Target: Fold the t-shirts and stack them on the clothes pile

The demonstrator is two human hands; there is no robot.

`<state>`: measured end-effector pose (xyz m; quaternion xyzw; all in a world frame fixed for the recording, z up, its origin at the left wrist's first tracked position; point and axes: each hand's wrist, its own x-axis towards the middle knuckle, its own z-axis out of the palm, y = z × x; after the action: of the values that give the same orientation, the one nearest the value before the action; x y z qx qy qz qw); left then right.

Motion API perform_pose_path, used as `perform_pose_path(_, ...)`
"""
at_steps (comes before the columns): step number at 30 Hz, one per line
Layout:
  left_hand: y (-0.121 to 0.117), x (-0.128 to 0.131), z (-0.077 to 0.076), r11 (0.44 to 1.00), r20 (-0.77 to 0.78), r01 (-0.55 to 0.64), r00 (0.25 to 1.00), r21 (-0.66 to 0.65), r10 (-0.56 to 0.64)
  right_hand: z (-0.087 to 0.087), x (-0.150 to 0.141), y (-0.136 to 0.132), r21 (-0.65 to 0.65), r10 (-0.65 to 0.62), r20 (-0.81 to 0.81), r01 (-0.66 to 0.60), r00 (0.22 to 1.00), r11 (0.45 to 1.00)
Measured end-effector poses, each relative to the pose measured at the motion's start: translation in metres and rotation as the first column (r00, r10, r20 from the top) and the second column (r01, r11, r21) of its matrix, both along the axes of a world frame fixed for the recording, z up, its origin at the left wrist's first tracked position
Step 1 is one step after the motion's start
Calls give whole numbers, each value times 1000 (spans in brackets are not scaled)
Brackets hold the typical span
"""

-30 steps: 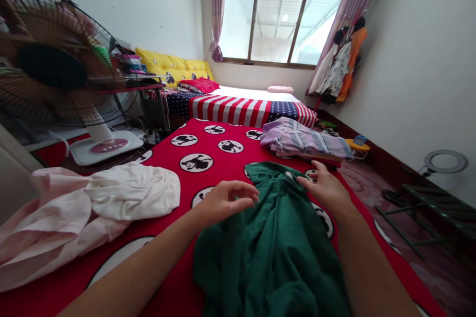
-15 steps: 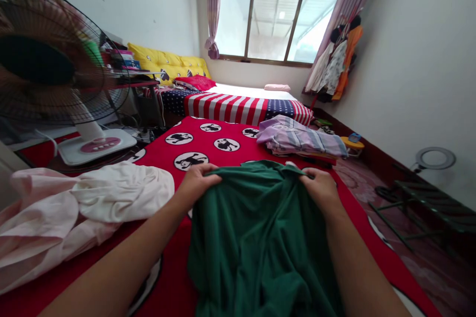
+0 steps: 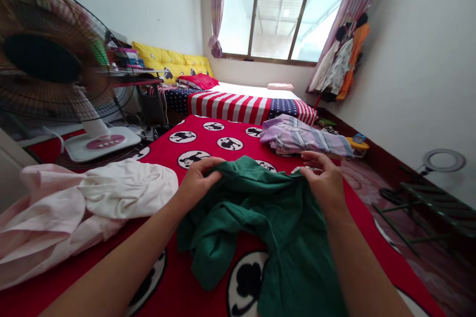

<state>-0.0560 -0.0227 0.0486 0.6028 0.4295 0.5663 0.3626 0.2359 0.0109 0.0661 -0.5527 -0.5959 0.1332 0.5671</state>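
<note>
A crumpled dark green garment (image 3: 293,228) lies on the red blanket (image 3: 178,277) in front of me, its lower part split into two legs or sleeves. Which kind of garment it is I cannot tell. My left hand (image 3: 201,178) pinches its upper left edge between thumb and fingers. At the upper right edge is my right hand (image 3: 324,178), open, with thumb and fingers apart and the thumb close to the cloth. A white and pale pink garment (image 3: 130,188) lies loosely heaped to the left of my left arm.
Folded clothes (image 3: 305,136) are stacked beyond my right hand. A large fan (image 3: 107,141) stands at the left. Farther back is a bed with a striped cover (image 3: 230,108). A dark folding stool (image 3: 435,203) and a ring light (image 3: 444,160) stand on the right.
The green garment has dropped from a bunched, hanging shape and spread onto the blanket, its two lower parts now separated. My right hand's fingers have opened from their pinch on its edge.
</note>
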Motion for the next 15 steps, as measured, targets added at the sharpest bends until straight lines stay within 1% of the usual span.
perform_pose_path(1, -9, 10, 3, 994, -60, 106, 993, -11, -106, 4, -11, -6, -19, 132, 39, -131, 991, 991)
perform_pose_path(2, -17, 19, 5, 979, -112, 203, 972, -24, -204, 7, -22, -13, -57, 284, 76, -280, 956, 958)
perform_pose_path(3, -25, 27, 7, 957, -156, 287, 945, -28, -288, 9, -33, -20, -107, 436, 105, -425, 894, 899)
perform_pose_path(4, -32, 34, 8, 934, -196, 356, 915, -18, -352, 9, -43, -27, -165, 566, 133, -545, 813, 822)
perform_pose_path(5, -37, 39, 8, 914, -237, 405, 889, 8, -392, 8, -52, -32, -217, 666, 158, -632, 729, 744)
perform_pose_path(6, -41, 43, 7, 899, -277, 436, 870, 40, -409, 5, -59, -36, -262, 737, 183, -690, 651, 675)
perform_pose_path(7, -43, 46, 7, 886, -310, 458, 854, 68, -417, 1, -64, -37, -294, 779, 206, -722, 592, 627)
perform_pose_path(8, -44, 47, 6, 875, -339, 477, 839, 83, -425, -4, -66, -37, -312, 795, 226, -732, 562, 606)
perform_pose_path(9, -44, 47, 6, 869, -361, 486, 829, 90, -427, -8, -66, -36, -312, 789, 238, -725, 567, 614)
perform_pose_path(10, -43, 47, 6, 872, -373, 481, 829, 91, -418, -11, -65, -33, -293, 759, 229, -700, 610, 651)
perform_pose_path(11, -42, 45, 6, 883, -378, 459, 838, 96, -394, -13, -61, -29, -258, 699, 192, -652, 689, 713)
perform_pose_path(12, -40, 43, 6, 903, -381, 416, 856, 110, -348, -14, -57, -24, -216, 614, 127, -582, 779, 784)
perform_pose_path(13, -38, 41, 6, 927, -390, 353, 878, 131, -279, -13, -51, -20, -167, 508, 40, -496, 860, 852)
perform_pose_path(14, -35, 38, 5, 949, -410, 276, 891, 153, -193, -11, -45, -16, -115, 399, -55, -403, 915, 908)
perform_pose_path(15, -32, 35, 4, 965, -442, 201, 890, 168, -108, -7, -39, -13, -61, 292, -154, -305, 944, 951)
